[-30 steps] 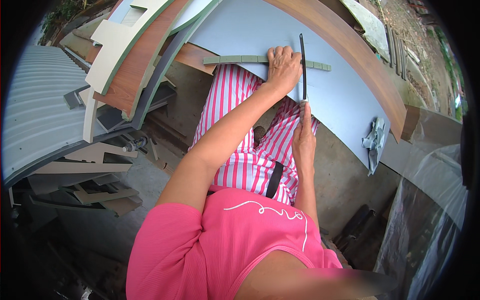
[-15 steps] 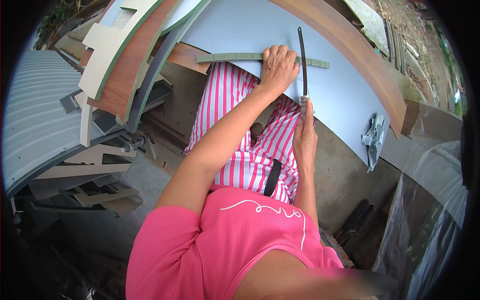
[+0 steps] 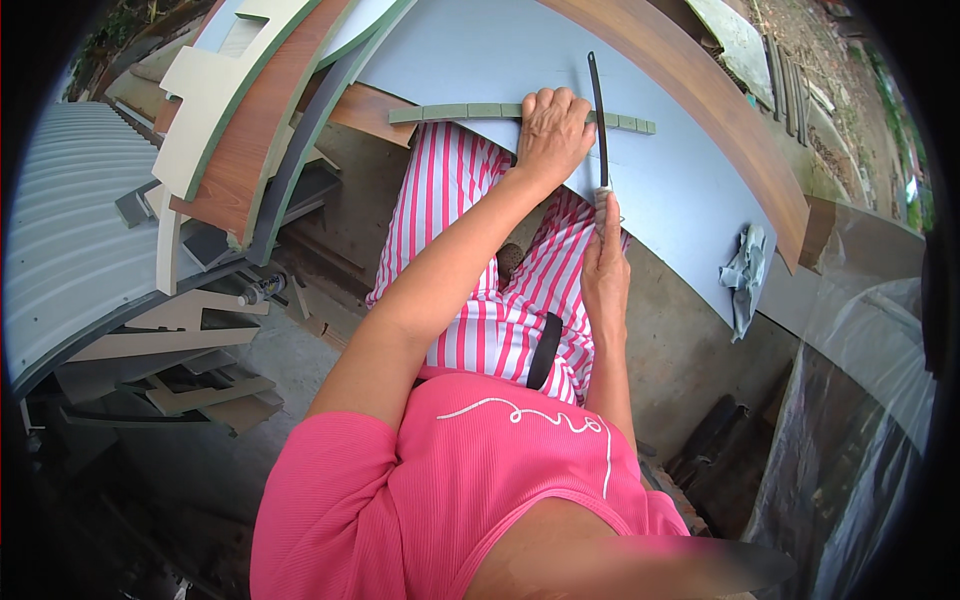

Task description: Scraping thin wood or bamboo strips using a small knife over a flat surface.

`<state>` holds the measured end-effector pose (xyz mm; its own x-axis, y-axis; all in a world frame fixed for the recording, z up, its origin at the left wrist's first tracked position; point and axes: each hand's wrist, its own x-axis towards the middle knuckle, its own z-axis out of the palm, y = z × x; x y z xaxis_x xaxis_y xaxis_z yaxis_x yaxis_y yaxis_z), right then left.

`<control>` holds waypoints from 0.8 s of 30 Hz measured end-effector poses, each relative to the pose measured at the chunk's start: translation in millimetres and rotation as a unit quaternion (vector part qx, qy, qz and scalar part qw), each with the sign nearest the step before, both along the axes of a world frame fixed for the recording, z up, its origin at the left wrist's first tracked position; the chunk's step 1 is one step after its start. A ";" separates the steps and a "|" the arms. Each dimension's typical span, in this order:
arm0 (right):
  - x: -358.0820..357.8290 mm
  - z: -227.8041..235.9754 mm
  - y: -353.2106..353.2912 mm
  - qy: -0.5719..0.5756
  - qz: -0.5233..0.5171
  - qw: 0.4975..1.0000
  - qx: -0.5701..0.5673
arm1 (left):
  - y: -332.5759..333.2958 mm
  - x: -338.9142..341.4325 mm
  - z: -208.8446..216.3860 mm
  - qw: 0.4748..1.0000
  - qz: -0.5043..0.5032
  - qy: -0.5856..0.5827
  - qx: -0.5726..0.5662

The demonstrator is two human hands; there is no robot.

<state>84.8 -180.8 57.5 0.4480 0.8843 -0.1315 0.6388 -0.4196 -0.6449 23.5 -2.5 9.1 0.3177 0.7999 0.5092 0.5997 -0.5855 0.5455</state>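
Observation:
A narrow green strip (image 3: 468, 111), marked across by several evenly spaced lines, lies across the near edge of a pale blue board (image 3: 680, 190). My left hand (image 3: 554, 135) is closed over the strip right of its middle, pressing it to the board; the fingers hide part of it. In my right hand (image 3: 606, 262) is a slim dark hacksaw blade (image 3: 599, 110) with a hole at its far tip and a pale wrapped grip. The blade points away from me and crosses the strip just right of my left hand. Whether its teeth touch the strip, I cannot tell.
A brown wood-grain curved panel (image 3: 715, 110) borders the board's far side. A crumpled grey-blue rag (image 3: 744, 280) hangs at its right corner. Curved offcuts (image 3: 250, 150) stack at left beside a corrugated metal sheet (image 3: 75, 220). Scrap boards (image 3: 190, 340) and a spray can (image 3: 262, 290) lie below.
The blade's tip has swung slightly left, and my right hand has shifted a little with it. My left hand keeps its hold on the green strip.

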 end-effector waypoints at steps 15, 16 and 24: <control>-4.4 2.0 -2.7 -0.011 -0.009 0.999 -0.041 | 1.3 -0.4 -2.9 1.000 0.001 0.004 -0.005; -5.0 3.3 1.4 -0.010 -0.009 0.999 -0.041 | 1.9 -2.3 -3.8 1.000 -0.004 0.002 -0.001; -0.3 5.5 25.3 0.001 0.012 1.000 -0.012 | -0.7 -1.0 -6.0 1.000 -0.004 0.011 0.013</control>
<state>84.5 -155.5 63.0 0.4258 0.8917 -0.1535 0.6477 -0.4189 -0.6364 22.4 -3.2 3.1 0.3354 0.7838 0.5226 0.6073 -0.6040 0.5161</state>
